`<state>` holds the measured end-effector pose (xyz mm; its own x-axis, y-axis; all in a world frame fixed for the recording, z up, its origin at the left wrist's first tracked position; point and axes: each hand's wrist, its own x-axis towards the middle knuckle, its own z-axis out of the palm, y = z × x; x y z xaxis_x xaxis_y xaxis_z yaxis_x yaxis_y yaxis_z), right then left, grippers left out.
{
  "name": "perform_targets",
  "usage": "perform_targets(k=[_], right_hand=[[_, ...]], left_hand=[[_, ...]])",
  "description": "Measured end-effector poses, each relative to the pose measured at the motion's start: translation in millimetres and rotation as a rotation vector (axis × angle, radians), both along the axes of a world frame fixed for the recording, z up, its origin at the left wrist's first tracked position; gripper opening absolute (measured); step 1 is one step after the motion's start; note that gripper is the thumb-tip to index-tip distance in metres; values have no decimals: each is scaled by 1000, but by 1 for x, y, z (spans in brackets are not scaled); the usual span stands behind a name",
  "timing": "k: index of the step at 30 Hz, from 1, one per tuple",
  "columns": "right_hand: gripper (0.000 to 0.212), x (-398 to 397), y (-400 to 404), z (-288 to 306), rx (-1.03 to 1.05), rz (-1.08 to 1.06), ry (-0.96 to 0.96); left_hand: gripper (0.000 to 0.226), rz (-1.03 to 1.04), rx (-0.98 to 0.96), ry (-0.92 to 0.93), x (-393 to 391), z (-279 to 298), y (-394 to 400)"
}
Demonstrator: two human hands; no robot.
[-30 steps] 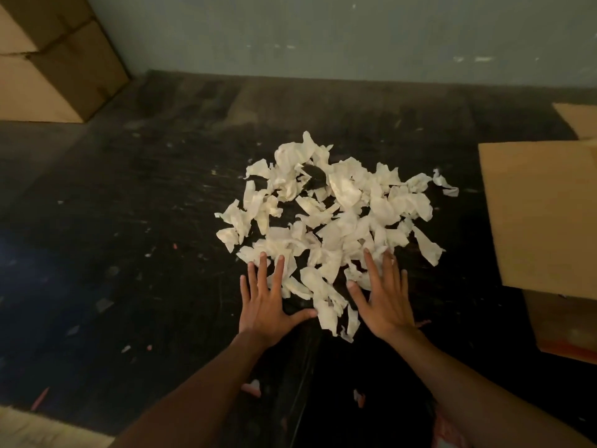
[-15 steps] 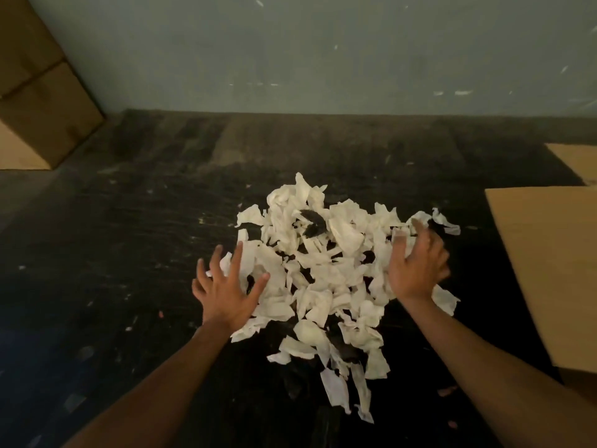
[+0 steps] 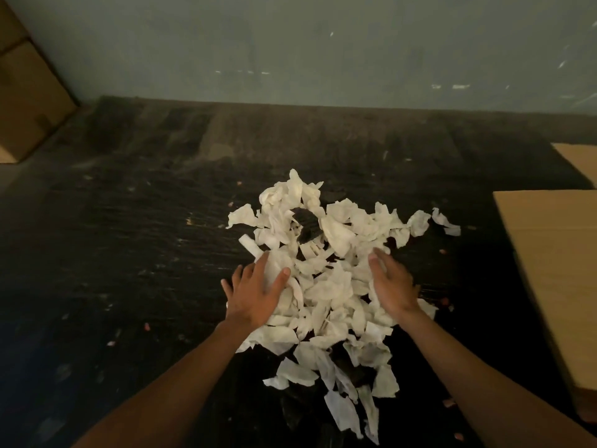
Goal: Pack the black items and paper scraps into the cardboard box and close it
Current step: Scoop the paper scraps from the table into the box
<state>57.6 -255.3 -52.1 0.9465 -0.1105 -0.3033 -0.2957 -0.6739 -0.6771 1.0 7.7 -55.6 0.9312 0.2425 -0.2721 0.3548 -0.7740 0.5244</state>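
Observation:
A loose pile of white paper scraps (image 3: 326, 292) lies on the dark tabletop (image 3: 135, 253). My left hand (image 3: 256, 294) rests palm down on the pile's left side, fingers spread, with a scrap lying between thumb and forefinger. My right hand (image 3: 392, 284) stands on edge against the right side, its fingertips buried in the scraps. A dark patch (image 3: 307, 223) shows through a gap near the far end of the pile; I cannot tell whether it is a black item or the table. The cardboard box (image 3: 555, 279) stands at the right edge, its tan flap facing me.
A second cardboard flap (image 3: 580, 161) shows at the far right. Stacked cardboard boxes (image 3: 27, 101) stand in the far left corner against the grey wall (image 3: 323, 50). Small bits of debris dot the table (image 3: 147, 326). Stray scraps trail toward me (image 3: 344, 412).
Both hands have moved inward onto the pile, the left from its left edge, the right from its far right side toward me. The scraps are bunched closer between them.

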Motion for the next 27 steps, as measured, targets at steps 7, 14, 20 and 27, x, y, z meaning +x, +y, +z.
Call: perform_targets(k=[7, 14, 20, 27], right_hand=[[51, 6, -1, 23, 43, -174, -317], [58, 106, -33, 38, -172, -281, -107], [63, 153, -57, 35, -281, -209, 136], [61, 149, -9, 40, -205, 209, 160]], left_hand=[[84, 64, 99, -233, 6, 21, 11], [88, 192, 17, -131, 94, 22, 52], [83, 152, -70, -18, 161, 26, 64], [67, -160, -430, 63, 177, 32, 28]])
